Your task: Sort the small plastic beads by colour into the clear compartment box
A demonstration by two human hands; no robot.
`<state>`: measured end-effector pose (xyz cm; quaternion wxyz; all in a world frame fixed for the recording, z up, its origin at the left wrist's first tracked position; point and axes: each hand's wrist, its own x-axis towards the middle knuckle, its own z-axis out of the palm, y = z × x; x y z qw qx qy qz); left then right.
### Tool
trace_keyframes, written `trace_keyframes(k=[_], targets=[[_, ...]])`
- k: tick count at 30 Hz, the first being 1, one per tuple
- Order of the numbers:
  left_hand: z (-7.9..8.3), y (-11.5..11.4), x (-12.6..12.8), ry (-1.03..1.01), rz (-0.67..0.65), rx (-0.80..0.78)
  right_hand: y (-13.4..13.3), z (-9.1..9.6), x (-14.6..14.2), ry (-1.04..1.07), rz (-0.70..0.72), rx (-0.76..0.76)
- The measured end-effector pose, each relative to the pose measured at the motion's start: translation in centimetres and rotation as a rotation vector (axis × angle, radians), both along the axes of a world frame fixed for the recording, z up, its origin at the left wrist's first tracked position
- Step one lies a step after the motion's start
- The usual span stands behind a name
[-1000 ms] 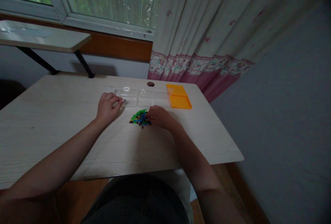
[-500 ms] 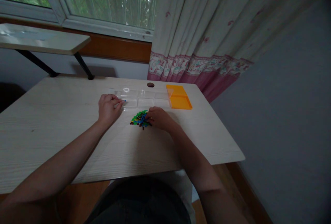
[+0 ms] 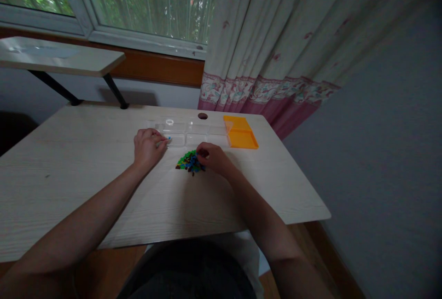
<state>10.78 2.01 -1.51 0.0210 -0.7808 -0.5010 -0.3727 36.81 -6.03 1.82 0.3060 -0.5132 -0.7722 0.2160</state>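
My left hand (image 3: pixel 149 146) is closed at the left end of a clear plastic compartment box (image 3: pixel 197 140), thumb and fingers together at its edge. A tiny blue piece (image 3: pixel 169 138) shows right by those fingertips; whether they pinch it or it lies in the compartment is unclear. My right hand (image 3: pixel 212 155) is at the right side of a small pile of green, blue, brown and yellow pieces (image 3: pixel 189 161). Its thumb and forefinger are drawn together over the pile, and what is between them is too small to make out.
An orange tray-like part (image 3: pixel 241 139) adjoins the box's right end. Behind the box is a round hole (image 3: pixel 202 116) in the pale wooden desk (image 3: pixel 103 188). A raised shelf (image 3: pixel 69 57) on black legs stands at the back left. A curtain (image 3: pixel 262 60) hangs behind the desk.
My right hand has risen slightly off the pile, its finger and thumb now showing more clearly. My left hand stays at the box. The whole view has shifted a little.
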Motion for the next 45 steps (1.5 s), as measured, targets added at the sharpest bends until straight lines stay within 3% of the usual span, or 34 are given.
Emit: trace_keyframes(k=[5,12,16,20,23,36,45], targets=[[0.2,-0.2,0.1,-0.005,-0.02,-0.041,0.1,-0.9,-0.2,0.152,-0.055,-0.015],[1.2,-1.2,0.8,-0.034,-0.032,0.01,0.1,-1.1,-0.6,0.193,-0.1,-0.007],[1.7,-2.9,2.2,-0.047,-0.225,0.037,0.0,-0.9,-0.9,0.292,-0.096,-0.042],[1.5,-4.6,3.5,-0.035,-0.455,-0.008,0.0,-1.2,-1.3,0.483,-0.034,-0.168],[1.2,-5.0,3.9,-0.017,-0.526,-0.018,0.1,-1.5,-1.6,0.564,-0.001,-0.22],[0.8,-4.6,3.3,0.055,-0.489,0.16,-0.6,-0.8,-2.2,0.308,-0.073,-0.138],[0.9,-4.6,3.3,0.054,-0.499,0.173,-0.5,-0.6,-2.0,0.255,-0.041,-0.113]])
